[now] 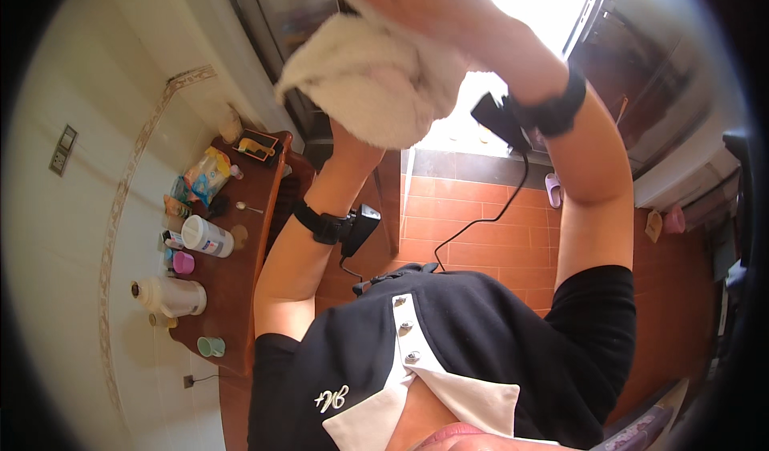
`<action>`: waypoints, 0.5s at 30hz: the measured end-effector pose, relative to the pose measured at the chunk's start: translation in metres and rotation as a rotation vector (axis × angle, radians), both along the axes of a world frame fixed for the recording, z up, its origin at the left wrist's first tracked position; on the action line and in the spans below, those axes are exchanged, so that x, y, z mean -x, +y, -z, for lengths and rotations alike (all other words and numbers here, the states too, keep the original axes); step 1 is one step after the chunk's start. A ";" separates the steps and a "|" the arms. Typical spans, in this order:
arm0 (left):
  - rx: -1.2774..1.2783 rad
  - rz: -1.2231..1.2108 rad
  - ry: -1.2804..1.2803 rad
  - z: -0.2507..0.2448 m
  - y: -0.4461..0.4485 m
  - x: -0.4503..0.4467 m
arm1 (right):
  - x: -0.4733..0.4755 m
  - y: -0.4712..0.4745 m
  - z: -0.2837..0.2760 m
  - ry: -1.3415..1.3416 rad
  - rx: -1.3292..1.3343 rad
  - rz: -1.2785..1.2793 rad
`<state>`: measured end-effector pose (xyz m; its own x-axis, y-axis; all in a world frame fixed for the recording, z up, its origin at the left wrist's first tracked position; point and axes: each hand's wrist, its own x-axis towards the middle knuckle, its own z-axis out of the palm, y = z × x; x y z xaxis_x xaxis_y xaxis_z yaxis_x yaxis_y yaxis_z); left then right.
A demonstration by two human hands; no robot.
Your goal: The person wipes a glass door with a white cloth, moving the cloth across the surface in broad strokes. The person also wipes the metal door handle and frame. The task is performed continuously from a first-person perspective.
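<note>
A fluffy off-white cloth (372,84) is raised in front of me at the top of the head view. My left hand (355,146) goes up behind it; the cloth covers nearly all of the hand, so its grip is hidden. Across the upper edge of the cloth lies my right hand (408,0), blurred by motion, its fingers looking stretched out and partly cut off by the frame. Whether it touches the cloth cannot be told. Both wrists wear black straps with a black device, and a cable hangs from each.
On the left, a reddish-brown wooden table (225,295) holds a white canister (207,236), a thermos jug (171,296), a green mug (211,347), a spoon (249,207), and plastic packages (208,174). Light purple slippers (553,190) lie on the orange tiled floor near a bright opening.
</note>
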<state>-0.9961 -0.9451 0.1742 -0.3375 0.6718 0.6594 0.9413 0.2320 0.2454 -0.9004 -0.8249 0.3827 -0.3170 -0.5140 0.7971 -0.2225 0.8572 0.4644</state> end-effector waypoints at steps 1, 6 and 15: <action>-0.047 -0.096 0.348 0.024 0.004 -0.003 | -0.005 -0.001 0.035 -0.251 0.247 -0.044; 0.227 0.276 -0.095 0.170 -0.001 0.001 | -0.022 0.005 0.205 -0.353 0.294 0.043; -0.273 0.359 -1.157 0.239 -0.070 -0.041 | -0.047 -0.014 0.367 -0.549 0.343 -0.104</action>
<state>-0.9554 -1.0154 -0.0643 -0.6392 0.7340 0.2295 0.1395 -0.1828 0.9732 -0.8531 -0.8387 0.0162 -0.6870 -0.3092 0.6576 -0.4390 0.8977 -0.0366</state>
